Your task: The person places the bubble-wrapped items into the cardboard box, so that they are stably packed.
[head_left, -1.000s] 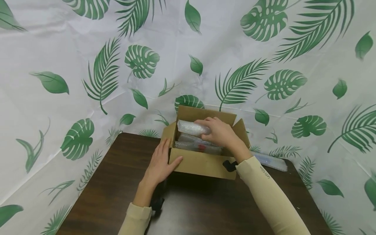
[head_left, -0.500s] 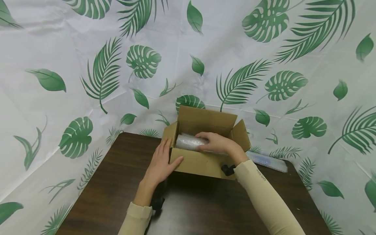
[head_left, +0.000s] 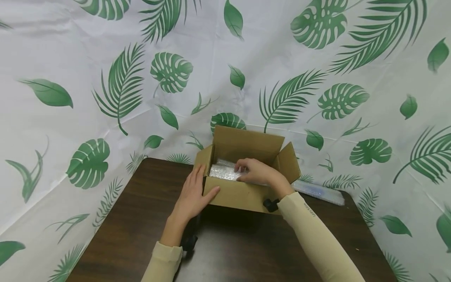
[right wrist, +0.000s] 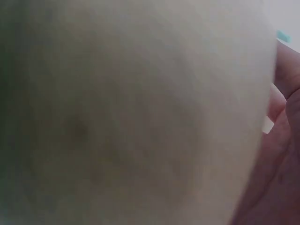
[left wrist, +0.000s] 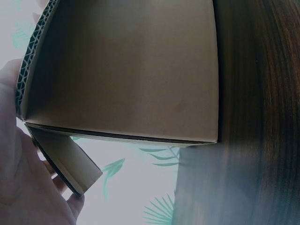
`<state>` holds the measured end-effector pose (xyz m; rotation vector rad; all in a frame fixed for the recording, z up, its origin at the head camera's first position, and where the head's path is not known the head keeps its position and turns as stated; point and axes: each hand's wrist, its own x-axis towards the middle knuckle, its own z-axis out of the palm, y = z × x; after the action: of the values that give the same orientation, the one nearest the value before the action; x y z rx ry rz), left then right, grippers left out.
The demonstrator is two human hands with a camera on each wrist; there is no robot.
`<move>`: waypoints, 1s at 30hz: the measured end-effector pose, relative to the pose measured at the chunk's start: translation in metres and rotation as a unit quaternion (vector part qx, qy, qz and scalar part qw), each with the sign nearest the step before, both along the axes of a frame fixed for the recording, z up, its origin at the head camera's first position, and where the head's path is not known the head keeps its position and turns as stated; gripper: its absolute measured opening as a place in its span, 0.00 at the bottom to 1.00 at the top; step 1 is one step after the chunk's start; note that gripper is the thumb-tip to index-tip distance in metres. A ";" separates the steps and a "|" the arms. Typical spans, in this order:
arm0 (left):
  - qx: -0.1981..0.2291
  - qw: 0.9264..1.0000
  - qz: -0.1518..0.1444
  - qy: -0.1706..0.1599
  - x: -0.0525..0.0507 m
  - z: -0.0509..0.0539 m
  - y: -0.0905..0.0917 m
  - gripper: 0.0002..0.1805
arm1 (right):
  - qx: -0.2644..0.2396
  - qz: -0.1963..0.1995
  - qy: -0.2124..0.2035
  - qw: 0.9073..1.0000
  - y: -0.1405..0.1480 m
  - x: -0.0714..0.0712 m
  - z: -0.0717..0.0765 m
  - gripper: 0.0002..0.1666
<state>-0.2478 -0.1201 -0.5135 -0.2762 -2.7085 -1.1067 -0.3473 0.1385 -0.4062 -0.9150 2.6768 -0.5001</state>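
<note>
An open cardboard box (head_left: 234, 194) stands at the back of the table, with clear bubble-wrapped packages inside. My left hand (head_left: 190, 194) rests on the box's left flap (head_left: 203, 158), and its thumb lies over the front flap. In the left wrist view the fingers show past the edge of a small flap (left wrist: 70, 161). My right hand (head_left: 258, 171) is inside the box, its bent fingertips at the right end of a bubble-wrapped package (head_left: 223, 172). A gap shows between its thumb and index finger. A blurred pale surface fills most of the right wrist view.
Another bubble-wrapped package (head_left: 318, 192) lies on the dark wooden table (head_left: 232, 243) right of the box. The box's back flap (head_left: 248, 145) and right flap (head_left: 289, 162) stand up. A leaf-patterned sheet (head_left: 218, 58) hangs behind the table.
My right hand has lowered a bubble-wrapped roll into the box, over the packages there, and its fingers have loosened at the roll's right end. My left hand stays on the box.
</note>
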 end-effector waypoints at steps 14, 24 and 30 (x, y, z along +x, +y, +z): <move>0.002 1.000 -0.001 0.001 0.001 0.002 0.001 0.58 | -0.002 -0.018 -0.003 1.000 0.005 0.002 0.001 0.14; 0.005 1.000 -0.003 -0.002 0.002 0.003 0.002 0.58 | -0.042 -0.030 0.017 0.999 0.024 0.019 0.017 0.19; 0.010 1.000 -0.004 0.004 0.003 0.004 0.001 0.58 | -0.080 -0.048 0.033 0.995 0.041 0.033 0.037 0.15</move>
<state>-0.2449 -0.1187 -0.5100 -0.2866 -2.6902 -1.1308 -0.3148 0.1791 -0.3693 -0.8606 2.7844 -0.7278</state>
